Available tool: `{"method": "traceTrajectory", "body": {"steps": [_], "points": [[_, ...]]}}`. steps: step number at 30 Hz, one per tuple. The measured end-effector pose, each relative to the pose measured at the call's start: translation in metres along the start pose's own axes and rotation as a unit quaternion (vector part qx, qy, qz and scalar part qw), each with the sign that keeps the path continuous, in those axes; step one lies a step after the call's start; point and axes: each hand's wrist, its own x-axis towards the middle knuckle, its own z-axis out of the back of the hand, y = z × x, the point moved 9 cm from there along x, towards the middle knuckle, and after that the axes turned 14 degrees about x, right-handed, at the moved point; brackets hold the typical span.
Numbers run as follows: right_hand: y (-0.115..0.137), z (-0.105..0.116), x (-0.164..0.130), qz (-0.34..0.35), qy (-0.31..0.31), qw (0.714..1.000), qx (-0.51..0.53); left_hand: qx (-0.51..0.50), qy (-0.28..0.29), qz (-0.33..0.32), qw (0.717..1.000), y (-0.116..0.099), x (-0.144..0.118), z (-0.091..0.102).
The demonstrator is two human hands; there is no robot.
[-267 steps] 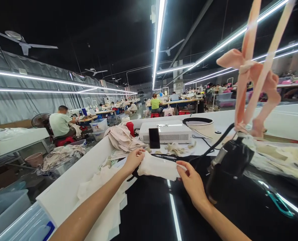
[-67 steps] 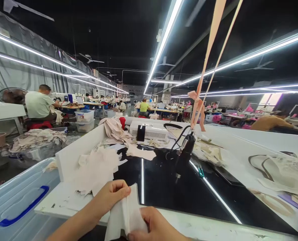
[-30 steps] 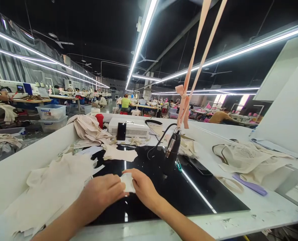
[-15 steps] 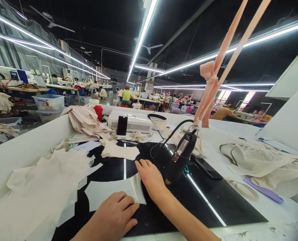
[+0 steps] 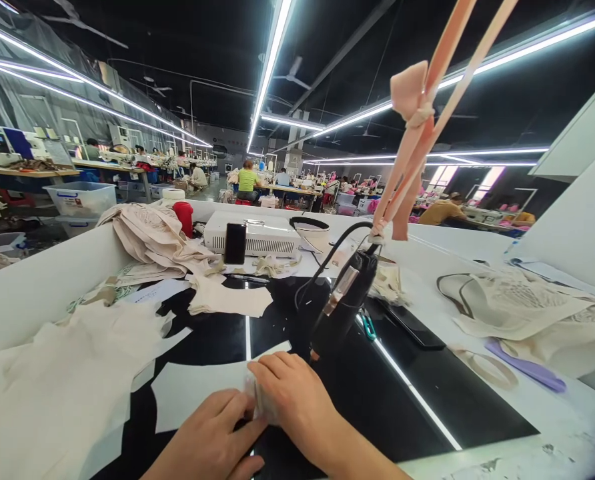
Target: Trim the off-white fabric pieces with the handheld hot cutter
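Note:
On the black glossy board (image 5: 397, 387) lies a white, curved-edged cut piece (image 5: 192, 387), probably fabric. My left hand (image 5: 217, 427) is at its near right part, fingers bent and fingertips pinched at the edge. Against those fingertips is my right hand (image 5: 292, 400), its fingers closed together over the right end of the piece. A pale strip, blurred, shows between the two hands; its fold is mostly hidden. Just beyond my right hand, a black handheld tool (image 5: 345, 300) with a cord hangs from a knotted pink fabric strap (image 5: 402, 160).
Cream fabric pieces (image 5: 52, 380) lie at left, with another stack (image 5: 232, 300) beyond the white piece. A phone (image 5: 235, 243) leans on a white box-shaped device (image 5: 272, 237). Small teal snips (image 5: 367, 327), a dark flat slab (image 5: 412, 327) and a purple strip (image 5: 527, 367) lie at right.
My right hand has come nearer and leftward, from lying on the right end of the white piece to closing over it beside my left hand. The view has shifted slightly.

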Motion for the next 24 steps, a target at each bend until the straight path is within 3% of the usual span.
{"method": "traceTrajectory", "body": {"steps": [5,8,11,14,17,20,24], "points": [[0.023,0.066,-0.019,0.084,-0.111,0.99,0.01,0.028,-0.018,-0.028,0.999,0.001,0.0,0.008],[0.026,0.118,-0.043,0.149,-0.267,0.95,-0.064,0.024,0.005,-0.05,0.998,-0.001,-0.001,0.007],[-0.009,0.154,-0.064,0.058,-0.431,0.9,-0.043,0.007,0.034,-0.054,0.998,0.0,-0.001,0.004],[-0.07,0.152,-0.068,-0.108,-0.471,0.866,0.126,-0.024,0.064,-0.047,0.997,0.003,0.0,0.002],[-0.104,0.127,-0.055,-0.201,-0.409,0.836,0.305,-0.078,0.106,-0.04,0.991,0.003,0.003,0.001],[-0.108,0.113,-0.045,-0.24,-0.374,0.795,0.413,-0.132,0.148,-0.029,0.98,0.0,0.006,0.0],[-0.094,0.118,-0.037,-0.242,-0.39,0.764,0.454,-0.157,0.164,-0.013,0.974,-0.005,0.014,0.001]]}}
